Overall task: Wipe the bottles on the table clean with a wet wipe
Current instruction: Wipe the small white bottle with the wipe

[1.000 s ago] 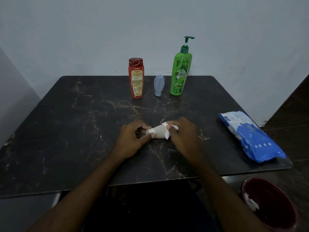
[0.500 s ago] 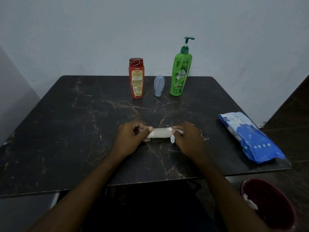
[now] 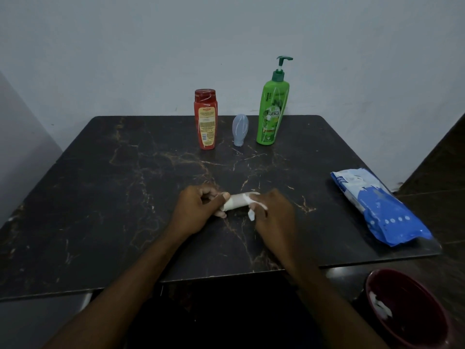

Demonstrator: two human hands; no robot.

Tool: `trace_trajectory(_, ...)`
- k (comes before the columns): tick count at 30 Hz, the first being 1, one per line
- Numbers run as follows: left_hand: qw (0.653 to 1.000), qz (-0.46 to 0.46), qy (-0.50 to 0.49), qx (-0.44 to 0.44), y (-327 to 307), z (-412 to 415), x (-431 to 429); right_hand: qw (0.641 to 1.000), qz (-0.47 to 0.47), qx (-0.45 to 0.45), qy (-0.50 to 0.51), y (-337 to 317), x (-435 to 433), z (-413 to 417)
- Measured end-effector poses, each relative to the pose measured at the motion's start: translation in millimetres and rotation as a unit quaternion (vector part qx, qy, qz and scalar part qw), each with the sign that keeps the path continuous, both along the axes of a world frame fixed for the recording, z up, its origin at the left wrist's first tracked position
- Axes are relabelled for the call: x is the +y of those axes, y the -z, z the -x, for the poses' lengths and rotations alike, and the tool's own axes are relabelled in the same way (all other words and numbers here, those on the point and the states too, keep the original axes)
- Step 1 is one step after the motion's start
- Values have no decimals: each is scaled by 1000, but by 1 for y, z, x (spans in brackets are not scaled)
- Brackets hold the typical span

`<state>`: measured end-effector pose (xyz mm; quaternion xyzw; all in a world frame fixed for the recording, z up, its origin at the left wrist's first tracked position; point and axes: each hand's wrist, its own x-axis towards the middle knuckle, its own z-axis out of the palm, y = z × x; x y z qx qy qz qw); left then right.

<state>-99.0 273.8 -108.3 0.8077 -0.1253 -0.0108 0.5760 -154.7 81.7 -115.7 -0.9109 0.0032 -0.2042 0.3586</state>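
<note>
While we log from mid-table outward, small bottle (image 3: 237, 201): pale, smooth cylinder; lies sideways at the table's middle, held between both hands; we cannot tell if it touches the top
left hand (image 3: 198, 215): fingers curled round the small bottle's left end; thumb on top
right hand (image 3: 273, 215): fingers curled over the right end; we see it pinch the wet wipe against the bottle
wet wipe (image 3: 251, 215): thin, white, crumpled; a corner hangs under the right fingers
table (image 3: 100, 197): dark glossy stone-look slab; pale brown veins; rounded corners
red bottle (image 3: 205, 119): flat-sided plastic, yellow label, red cap; upright near the far edge
blue-grey tube (image 3: 240, 129): translucent, rounded; stands narrow end down between the red and green bottles
green pump bottle (image 3: 273, 109): tall, glossy, darker pump head; upright
wipes pack (image 3: 377, 210): blue-and-white crinkled soft pouch; flat near the right edge; contents hidden from us
red bin (image 3: 417, 316): round, dark red; below the table's near right corner; white crumpled scrap (image 3: 380, 306) inside
</note>
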Motion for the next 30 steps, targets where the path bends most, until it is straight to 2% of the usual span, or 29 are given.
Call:
trace_trajectory(5,999,41,19,18,-1,-1,1,991,-130,11,13,8,-32,-12)
trace_trajectory(9,997,65,39,22,-2,-1,4,959,-276,23,-55,0,-44,-22)
trace_trajectory(16,994,92,52,11,0,-2,3,940,-309,69,-129,-11,-57,-29)
trace_trajectory(22,996,89,20,-10,0,-2,2,925,-372,62,-46,1,-40,-21)
trace_trajectory(30,998,63,4,-10,0,0,1,902,-431,36,-11,-2,-9,-14)
